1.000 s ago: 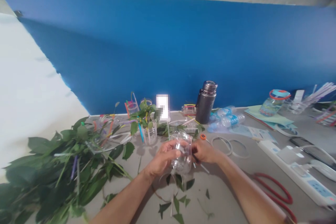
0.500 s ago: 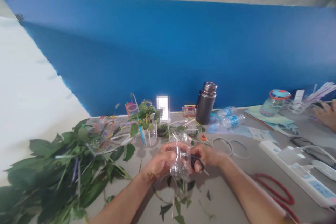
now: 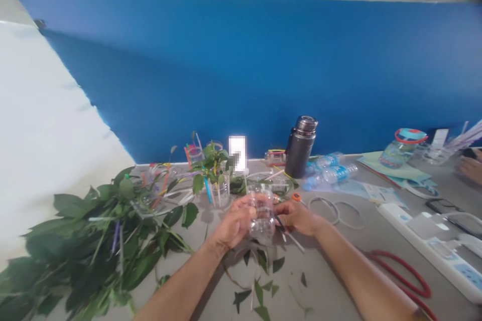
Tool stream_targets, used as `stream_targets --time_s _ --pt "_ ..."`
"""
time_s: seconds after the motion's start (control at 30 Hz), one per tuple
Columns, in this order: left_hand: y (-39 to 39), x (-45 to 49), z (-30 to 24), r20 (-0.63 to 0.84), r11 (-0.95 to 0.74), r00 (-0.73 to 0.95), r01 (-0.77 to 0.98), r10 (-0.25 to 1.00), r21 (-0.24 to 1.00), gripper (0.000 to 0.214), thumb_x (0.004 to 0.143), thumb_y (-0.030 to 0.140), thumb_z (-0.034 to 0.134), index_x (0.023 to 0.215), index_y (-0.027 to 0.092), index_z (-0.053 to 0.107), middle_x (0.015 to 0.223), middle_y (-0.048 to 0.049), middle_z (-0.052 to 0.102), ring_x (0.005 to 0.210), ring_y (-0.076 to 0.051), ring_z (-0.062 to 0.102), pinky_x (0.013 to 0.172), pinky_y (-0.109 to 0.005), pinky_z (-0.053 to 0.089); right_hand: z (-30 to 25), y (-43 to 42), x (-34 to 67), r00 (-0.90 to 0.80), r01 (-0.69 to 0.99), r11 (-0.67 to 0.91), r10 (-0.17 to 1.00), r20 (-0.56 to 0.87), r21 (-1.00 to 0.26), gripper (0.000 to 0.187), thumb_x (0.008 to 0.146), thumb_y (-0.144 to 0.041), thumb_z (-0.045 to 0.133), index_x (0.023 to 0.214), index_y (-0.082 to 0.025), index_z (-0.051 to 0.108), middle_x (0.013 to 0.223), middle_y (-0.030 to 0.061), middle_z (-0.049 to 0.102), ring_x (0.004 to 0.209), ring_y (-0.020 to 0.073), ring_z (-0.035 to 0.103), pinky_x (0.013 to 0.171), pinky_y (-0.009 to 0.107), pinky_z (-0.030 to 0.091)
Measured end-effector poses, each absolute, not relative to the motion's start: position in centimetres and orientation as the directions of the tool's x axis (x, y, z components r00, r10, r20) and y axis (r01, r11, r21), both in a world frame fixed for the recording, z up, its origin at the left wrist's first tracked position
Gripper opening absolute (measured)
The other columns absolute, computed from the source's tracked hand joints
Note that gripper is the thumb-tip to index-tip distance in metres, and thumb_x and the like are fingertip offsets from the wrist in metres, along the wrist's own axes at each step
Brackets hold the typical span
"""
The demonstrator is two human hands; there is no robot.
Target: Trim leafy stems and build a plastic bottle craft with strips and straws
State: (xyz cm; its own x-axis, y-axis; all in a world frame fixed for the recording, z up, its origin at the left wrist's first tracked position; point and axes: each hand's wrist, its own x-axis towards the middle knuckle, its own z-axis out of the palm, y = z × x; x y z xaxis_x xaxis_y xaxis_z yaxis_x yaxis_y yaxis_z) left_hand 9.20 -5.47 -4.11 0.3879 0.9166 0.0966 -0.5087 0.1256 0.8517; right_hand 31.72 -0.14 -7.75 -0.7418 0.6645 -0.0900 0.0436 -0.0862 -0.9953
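Observation:
A clear plastic bottle piece [image 3: 262,225] is upright in my left hand [image 3: 236,223], whose fingers wrap round its left side and back. Close against its right side, my right hand [image 3: 295,216] is closed on dark-handled scissors [image 3: 280,223], partly hidden by the fingers. A thin pale strip [image 3: 296,242] sticks out below that hand; I cannot tell whether it is a blade. Cut leaf pieces [image 3: 262,261] lie on the table below the bottle piece.
A leafy pile [image 3: 75,246] covers the left. Behind stand a cup of leafy stems [image 3: 219,193] and a dark thermos [image 3: 301,148]. Water bottles [image 3: 339,173], a power strip [image 3: 425,246] and a red cord [image 3: 422,281] lie right. Another person's hand [image 3: 470,166] is at the far right.
My right hand has turned, and the scissors' dark handle shows less. The pale strip sticks out farther below it. The view has shifted slightly left.

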Motion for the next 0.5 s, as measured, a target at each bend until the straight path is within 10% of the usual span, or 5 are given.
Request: stream_targets --time_s 0.2,0.5 --pt "-4.9 9.1 -3.8 0.205 -0.194 -0.004 -0.33 0.979 0.924 0.046 0.072 0.035 0.084 0.112 0.019 0.07 0.116 -0.01 0.072 0.111 -0.027 0.065 0.095 -0.039 0.052 -7.3 0.5 31.9 -0.357 0.099 0.062 0.934 0.023 -0.993 0.043 0.077 -0.054 0.08 0.095 -0.016 0.081 0.081 0.0049 0.074 0.057 0.0116 0.053 0.053 0.025 0.04" --pt "-4.4 8.9 -4.1 0.308 -0.309 -0.173 0.022 0.936 0.951 0.047 0.079 0.038 0.079 0.12 0.024 0.059 0.128 -0.0093 0.066 0.128 -0.028 0.059 0.102 -0.042 0.05 -5.6 0.8 33.6 -0.164 0.412 0.249 0.967 0.197 -0.877 0.037 0.079 -0.045 0.067 0.094 -0.015 0.082 0.088 0.0065 0.078 0.08 0.0251 0.07 0.068 0.032 0.052"
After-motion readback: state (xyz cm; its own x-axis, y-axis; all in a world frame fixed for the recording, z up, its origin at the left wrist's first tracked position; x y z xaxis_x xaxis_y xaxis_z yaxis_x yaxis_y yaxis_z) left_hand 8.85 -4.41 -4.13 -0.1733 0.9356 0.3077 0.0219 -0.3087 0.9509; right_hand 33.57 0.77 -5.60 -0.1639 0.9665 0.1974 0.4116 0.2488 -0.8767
